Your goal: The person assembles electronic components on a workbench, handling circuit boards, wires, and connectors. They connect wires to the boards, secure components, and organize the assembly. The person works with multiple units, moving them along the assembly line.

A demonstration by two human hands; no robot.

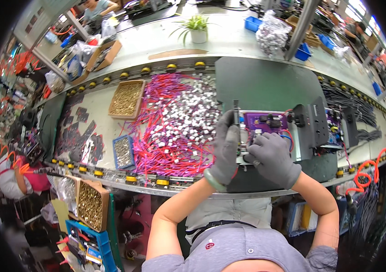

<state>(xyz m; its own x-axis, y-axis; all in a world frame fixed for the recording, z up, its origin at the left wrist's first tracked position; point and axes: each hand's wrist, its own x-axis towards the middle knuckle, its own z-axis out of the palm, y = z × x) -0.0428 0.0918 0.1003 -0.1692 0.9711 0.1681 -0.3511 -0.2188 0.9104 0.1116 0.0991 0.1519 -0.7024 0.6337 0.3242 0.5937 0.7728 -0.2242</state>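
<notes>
Right gloved hand (273, 157): fingers curled, tips bunched low on the open unit (299, 136), cannot tell whether they pinch anything; left gloved hand (226, 152): fingers pressed together along the dark end plate (236, 115), grip unclear. Purple circuit board (255, 120), one in this unit, lies just beyond the right fingertips at 12 o'clock, long axis 9 to 3, right hand nearer. Outward: one second unit (335, 128) between 2 and 3, one wire heap (179, 127) and one cardboard tray (141, 97) between 9 and 10, one blue tray (132, 150) at 9
</notes>
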